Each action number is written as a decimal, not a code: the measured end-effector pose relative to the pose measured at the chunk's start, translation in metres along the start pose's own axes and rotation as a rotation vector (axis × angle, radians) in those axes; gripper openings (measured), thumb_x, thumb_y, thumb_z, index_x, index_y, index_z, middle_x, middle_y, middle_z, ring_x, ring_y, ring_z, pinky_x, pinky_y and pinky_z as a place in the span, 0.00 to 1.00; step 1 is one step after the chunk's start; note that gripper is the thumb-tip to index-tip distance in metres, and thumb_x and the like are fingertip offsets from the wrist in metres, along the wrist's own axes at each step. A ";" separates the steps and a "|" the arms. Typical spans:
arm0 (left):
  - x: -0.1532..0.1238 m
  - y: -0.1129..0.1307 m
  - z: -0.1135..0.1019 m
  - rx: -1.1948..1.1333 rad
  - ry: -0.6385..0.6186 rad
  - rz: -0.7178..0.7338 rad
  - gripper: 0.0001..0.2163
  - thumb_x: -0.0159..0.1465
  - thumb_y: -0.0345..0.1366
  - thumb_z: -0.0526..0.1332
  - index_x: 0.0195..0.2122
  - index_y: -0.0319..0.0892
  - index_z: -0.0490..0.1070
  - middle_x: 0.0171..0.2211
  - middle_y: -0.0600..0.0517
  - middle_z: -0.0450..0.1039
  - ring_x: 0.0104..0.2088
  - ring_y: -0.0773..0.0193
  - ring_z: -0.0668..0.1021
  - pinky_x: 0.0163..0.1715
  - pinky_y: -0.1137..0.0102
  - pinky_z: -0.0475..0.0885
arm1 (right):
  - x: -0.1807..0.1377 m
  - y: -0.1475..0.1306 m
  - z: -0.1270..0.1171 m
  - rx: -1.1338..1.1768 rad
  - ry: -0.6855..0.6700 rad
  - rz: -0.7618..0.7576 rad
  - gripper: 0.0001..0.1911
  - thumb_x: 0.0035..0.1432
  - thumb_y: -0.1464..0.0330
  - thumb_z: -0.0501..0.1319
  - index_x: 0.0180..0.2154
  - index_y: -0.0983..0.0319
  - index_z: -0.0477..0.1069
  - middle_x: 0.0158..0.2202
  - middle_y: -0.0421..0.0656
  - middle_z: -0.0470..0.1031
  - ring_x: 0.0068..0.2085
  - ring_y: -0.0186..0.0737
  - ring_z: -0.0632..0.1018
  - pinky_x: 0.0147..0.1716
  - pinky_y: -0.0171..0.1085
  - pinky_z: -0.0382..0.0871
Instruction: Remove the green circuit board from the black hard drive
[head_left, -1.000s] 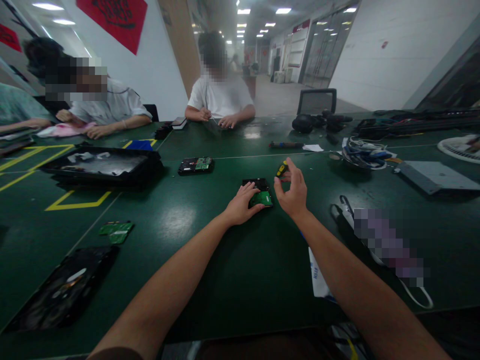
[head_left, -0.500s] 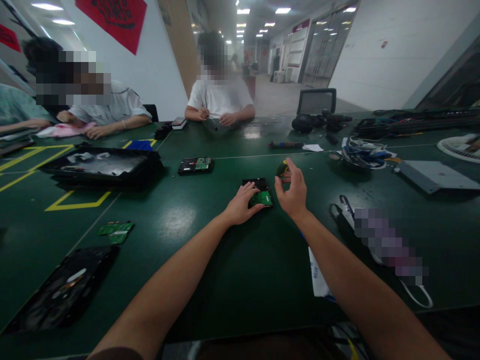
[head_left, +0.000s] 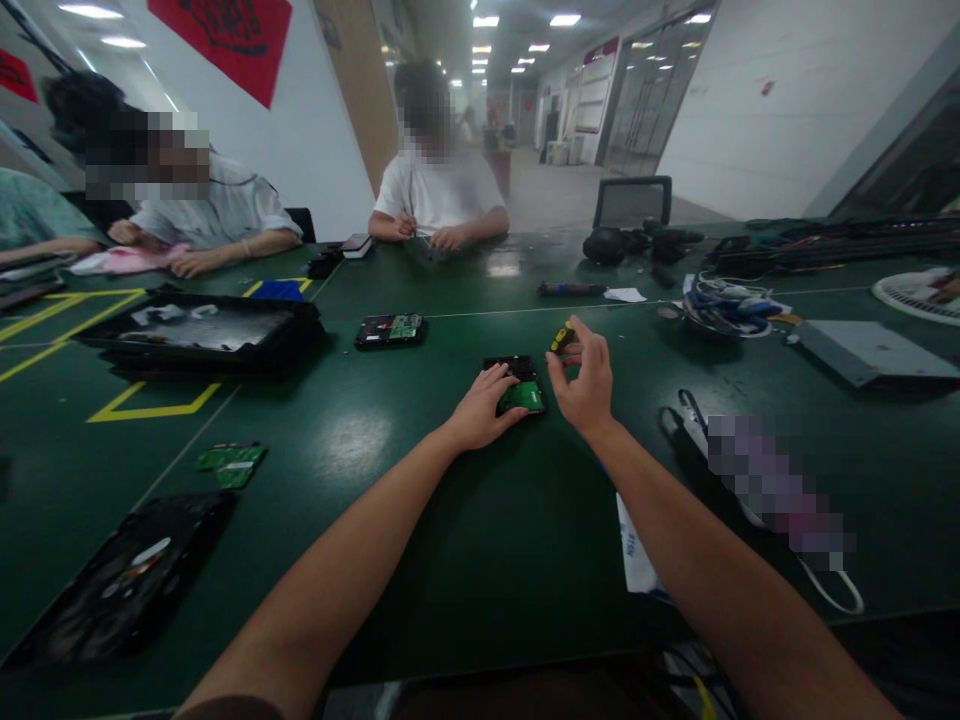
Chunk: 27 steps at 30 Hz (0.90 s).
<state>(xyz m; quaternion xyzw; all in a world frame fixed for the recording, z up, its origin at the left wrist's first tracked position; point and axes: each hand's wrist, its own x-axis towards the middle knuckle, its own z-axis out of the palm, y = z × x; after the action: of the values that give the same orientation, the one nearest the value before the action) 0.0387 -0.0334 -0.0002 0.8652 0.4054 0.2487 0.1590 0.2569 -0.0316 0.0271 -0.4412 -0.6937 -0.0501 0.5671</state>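
My left hand (head_left: pixel 482 408) lies over a hard drive (head_left: pixel 528 397) on the table, holding it down between thumb and fingers. The drive has a black casing and a green circuit board, part of it covered by my fingers. Just to its right, my right hand (head_left: pixel 587 380) is closed on a screwdriver (head_left: pixel 561 338) with a yellow and black handle, gripped between thumb and fingertips. The screwdriver's tip cannot be made out.
Another hard drive (head_left: pixel 390 330) lies beyond my left hand. Black trays (head_left: pixel 202 335), a green circuit board (head_left: pixel 232 465) and an opened black casing (head_left: pixel 127 580) sit leftward. To the right are bundled cables (head_left: pixel 727 305) and a grey metal box (head_left: pixel 874 352). Co-workers sit across the table.
The screwdriver handle has turned in my right hand, so more of its yellow shows. My left hand and the hard drive stay in place.
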 end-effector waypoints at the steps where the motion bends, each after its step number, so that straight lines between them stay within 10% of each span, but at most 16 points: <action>1: 0.000 0.000 0.000 0.004 0.011 0.000 0.28 0.68 0.52 0.62 0.64 0.42 0.66 0.72 0.39 0.58 0.74 0.45 0.56 0.72 0.46 0.53 | 0.000 0.000 0.000 -0.005 0.003 0.002 0.35 0.66 0.66 0.60 0.71 0.51 0.53 0.55 0.50 0.68 0.44 0.44 0.76 0.41 0.49 0.83; 27: -0.001 -0.002 0.003 0.002 0.040 0.010 0.28 0.68 0.52 0.63 0.64 0.43 0.66 0.70 0.40 0.60 0.73 0.43 0.57 0.71 0.45 0.56 | -0.001 0.000 0.000 -0.013 -0.035 0.035 0.35 0.67 0.64 0.60 0.71 0.52 0.51 0.56 0.51 0.71 0.47 0.48 0.78 0.45 0.51 0.82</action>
<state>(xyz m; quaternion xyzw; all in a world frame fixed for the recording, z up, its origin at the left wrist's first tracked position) 0.0384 -0.0332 -0.0038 0.8623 0.4042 0.2663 0.1487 0.2571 -0.0320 0.0261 -0.4579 -0.6953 -0.0369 0.5528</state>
